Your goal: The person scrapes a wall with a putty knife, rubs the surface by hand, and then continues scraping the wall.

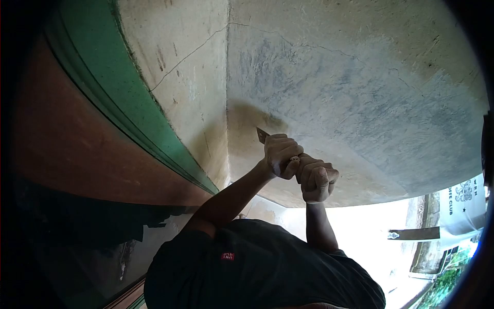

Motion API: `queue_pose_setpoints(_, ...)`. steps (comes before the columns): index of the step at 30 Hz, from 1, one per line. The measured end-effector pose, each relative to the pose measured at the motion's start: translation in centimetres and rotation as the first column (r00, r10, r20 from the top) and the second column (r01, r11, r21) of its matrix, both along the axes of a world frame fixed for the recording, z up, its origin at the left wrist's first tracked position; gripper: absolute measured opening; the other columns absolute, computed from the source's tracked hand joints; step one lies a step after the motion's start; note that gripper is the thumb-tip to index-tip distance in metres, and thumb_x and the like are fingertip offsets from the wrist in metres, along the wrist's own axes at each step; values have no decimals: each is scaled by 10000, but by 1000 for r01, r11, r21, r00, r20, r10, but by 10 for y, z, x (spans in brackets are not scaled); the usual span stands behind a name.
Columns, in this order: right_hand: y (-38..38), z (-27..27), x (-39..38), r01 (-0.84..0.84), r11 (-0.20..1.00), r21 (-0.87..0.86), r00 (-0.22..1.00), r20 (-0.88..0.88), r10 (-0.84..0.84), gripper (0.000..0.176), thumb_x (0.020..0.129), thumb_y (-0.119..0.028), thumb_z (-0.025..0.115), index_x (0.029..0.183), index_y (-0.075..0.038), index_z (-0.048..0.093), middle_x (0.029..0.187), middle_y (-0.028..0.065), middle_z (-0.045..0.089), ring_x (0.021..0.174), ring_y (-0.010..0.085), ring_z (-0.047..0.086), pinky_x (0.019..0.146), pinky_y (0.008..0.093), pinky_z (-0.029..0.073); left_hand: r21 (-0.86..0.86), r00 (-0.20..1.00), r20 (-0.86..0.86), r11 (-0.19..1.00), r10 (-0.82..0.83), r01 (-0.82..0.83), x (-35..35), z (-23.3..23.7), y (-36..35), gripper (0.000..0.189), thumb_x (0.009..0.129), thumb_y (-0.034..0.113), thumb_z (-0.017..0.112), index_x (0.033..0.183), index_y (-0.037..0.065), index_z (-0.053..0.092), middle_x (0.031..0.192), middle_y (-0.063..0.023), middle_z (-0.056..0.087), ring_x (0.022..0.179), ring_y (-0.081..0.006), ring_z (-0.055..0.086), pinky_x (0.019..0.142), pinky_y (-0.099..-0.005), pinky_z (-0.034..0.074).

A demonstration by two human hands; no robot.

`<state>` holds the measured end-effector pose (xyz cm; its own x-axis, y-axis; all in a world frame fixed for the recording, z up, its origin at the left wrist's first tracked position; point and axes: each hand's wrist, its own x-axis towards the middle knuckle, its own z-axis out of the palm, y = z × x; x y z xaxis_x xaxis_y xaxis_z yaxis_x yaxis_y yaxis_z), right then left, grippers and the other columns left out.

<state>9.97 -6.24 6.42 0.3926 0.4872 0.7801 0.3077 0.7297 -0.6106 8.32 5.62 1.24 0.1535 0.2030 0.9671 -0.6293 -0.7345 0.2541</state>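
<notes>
Both of my hands are raised close to the wall, one right beside the other. My left hand is wrapped round a scraper, whose flat brownish blade sticks out past the fingers toward the wall corner. Just to the right and a little lower, my right hand is closed in a fist against the left one, in line with the tool. The handle is hidden inside the hands. Around the blade the plaster is shadowed, and beyond it spreads a rough, grey-blue patch of wall.
A thin crack crosses the corner and runs along both wall faces. On the left curves a green frame beside a reddish-brown panel. At the right hangs a white printed sheet, with bright daylight and greenery behind.
</notes>
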Motion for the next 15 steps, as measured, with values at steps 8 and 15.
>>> queue_pose_setpoints(8, 2, -11, -3, -28, 996, 84, 968, 251, 6, 446, 911, -134, 407, 480, -84, 305, 420, 19, 347, 375, 166, 370, 448, 332, 339, 154, 997, 64, 988, -40, 29, -4, -3, 11, 416, 902, 346, 386, 614, 72, 509, 484, -16, 405, 388, -172, 427, 395, -311, 313)
queue_pose_setpoints(15, -12, 4, -26, -20, 974, 225, 923, 380, -69, 340, 827, -90, 439, 502, -86, 343, 464, 21, 377, 404, 182, 409, 495, 349, 373, 237, 955, 215, 960, -202, 150, -7, 32, -7, 285, 800, 263, 548, 614, 58, 483, 514, -26, 420, 426, -182, 450, 415, -302, 308)
